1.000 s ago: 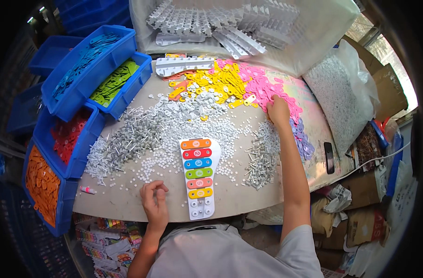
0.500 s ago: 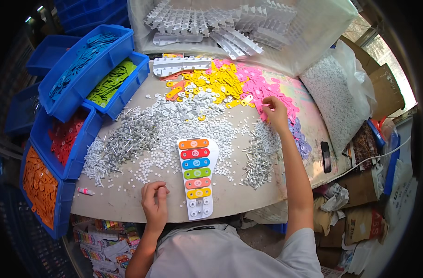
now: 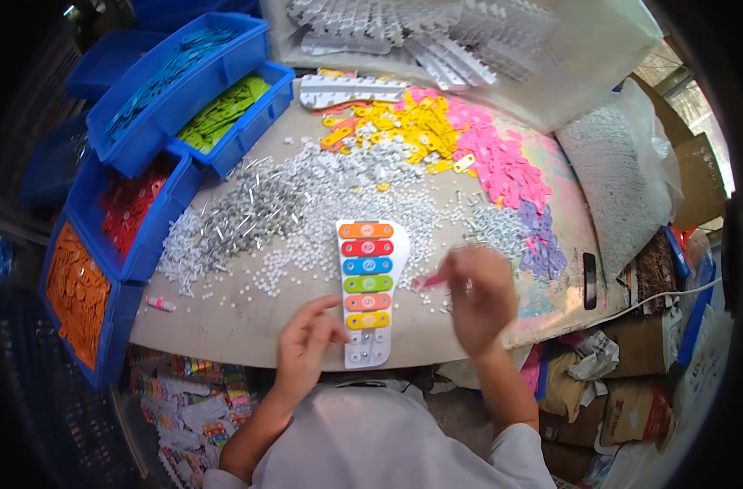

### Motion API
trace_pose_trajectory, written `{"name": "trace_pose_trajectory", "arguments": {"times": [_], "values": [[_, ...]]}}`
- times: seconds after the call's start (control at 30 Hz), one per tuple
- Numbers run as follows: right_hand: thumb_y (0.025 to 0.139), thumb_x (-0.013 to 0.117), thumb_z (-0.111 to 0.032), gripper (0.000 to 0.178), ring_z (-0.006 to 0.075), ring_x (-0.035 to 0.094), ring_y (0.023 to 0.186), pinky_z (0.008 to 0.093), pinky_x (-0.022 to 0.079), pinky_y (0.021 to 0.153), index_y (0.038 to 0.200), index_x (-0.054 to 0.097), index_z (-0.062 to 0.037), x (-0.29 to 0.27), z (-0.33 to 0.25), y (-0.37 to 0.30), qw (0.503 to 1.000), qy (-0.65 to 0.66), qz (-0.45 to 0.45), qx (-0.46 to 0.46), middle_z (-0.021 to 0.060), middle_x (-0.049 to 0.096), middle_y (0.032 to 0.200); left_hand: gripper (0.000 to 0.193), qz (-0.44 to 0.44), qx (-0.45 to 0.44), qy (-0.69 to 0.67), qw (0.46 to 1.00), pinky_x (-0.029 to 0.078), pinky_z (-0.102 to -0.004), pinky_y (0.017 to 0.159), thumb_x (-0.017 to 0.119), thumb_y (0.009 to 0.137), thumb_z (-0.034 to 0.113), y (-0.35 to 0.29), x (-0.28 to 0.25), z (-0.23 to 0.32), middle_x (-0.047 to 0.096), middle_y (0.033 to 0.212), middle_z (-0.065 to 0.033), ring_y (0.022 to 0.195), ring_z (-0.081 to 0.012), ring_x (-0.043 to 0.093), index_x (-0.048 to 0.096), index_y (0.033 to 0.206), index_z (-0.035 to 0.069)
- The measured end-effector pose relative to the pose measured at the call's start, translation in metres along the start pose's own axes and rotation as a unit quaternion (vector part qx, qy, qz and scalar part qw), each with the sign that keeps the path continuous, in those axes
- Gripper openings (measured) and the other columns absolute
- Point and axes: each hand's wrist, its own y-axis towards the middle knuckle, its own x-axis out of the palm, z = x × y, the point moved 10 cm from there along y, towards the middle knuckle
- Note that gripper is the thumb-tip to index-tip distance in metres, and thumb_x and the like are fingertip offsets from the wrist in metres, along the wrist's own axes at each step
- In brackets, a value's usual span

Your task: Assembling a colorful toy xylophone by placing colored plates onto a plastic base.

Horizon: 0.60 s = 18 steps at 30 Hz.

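A white toy xylophone base (image 3: 397,244) lies on the table before me, crossed by several coloured bars from orange at the top to yellow (image 3: 368,321) lower down. Its narrow lower end is bare, with small posts showing. My left hand (image 3: 306,342) is beside the base's left edge, fingers loosely bent and apart, holding nothing; whether a fingertip touches the edge I cannot tell. To the right of the base, my right hand (image 3: 481,300) pinches a pink bar (image 3: 430,281) above the table, both smeared by motion.
Blue bins hold blue (image 3: 172,77), green (image 3: 225,114), red (image 3: 131,210) and orange bars (image 3: 78,281). Yellow (image 3: 424,126), pink (image 3: 502,163) and purple bars (image 3: 541,244) lie heaped beyond, with metal pins (image 3: 257,204) and white washers (image 3: 347,191). A phone (image 3: 590,281) lies right.
My right hand has come from the pink heap toward the base, bringing a pink bar. My left hand has moved right, up to the base's edge. The whole view has shifted slightly.
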Motion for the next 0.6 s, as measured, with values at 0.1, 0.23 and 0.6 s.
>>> {"name": "trace_pose_trajectory", "arguments": {"times": [0.1,0.23,0.6], "values": [[0.085,0.074,0.008,0.033,0.0321,0.072,0.101,0.0399,0.060,0.079,0.114,0.065,-0.0038,0.024,-0.074,-0.025,0.971,0.125,-0.188,-0.077,0.0181,0.067,0.120,0.043,-0.198,-0.219,-0.255,0.921,0.044,-0.0213,0.061,0.049,0.111,0.029,-0.014,0.060,-0.011,0.067,0.086,-0.0020,0.074,-0.0085,0.061,0.059,0.140,-0.002],[0.084,0.077,0.005,0.033,0.0336,0.070,0.103,0.0420,0.061,0.086,0.114,0.065,-0.0004,0.036,-0.075,-0.055,0.968,0.170,-0.173,-0.064,0.0190,0.065,0.125,0.029,-0.285,-0.274,-0.267,0.879,0.039,-0.0207,0.054,0.057,0.109,0.025,-0.030,0.075,-0.012,0.065,0.085,-0.0003,0.068,-0.0066,0.059,0.069,0.118,0.000],[0.093,0.073,-0.007,0.024,0.0183,0.068,0.088,0.0321,0.054,0.083,0.115,0.068,0.0012,0.057,0.000,-0.108,0.882,0.179,-0.195,0.389,0.0108,0.071,0.098,0.019,-0.149,-0.071,0.061,0.984,0.048,-0.0214,0.072,0.062,0.105,0.011,-0.013,0.042,-0.001,0.067,0.091,0.0018,0.082,-0.0038,0.058,0.065,0.122,0.001]]}}
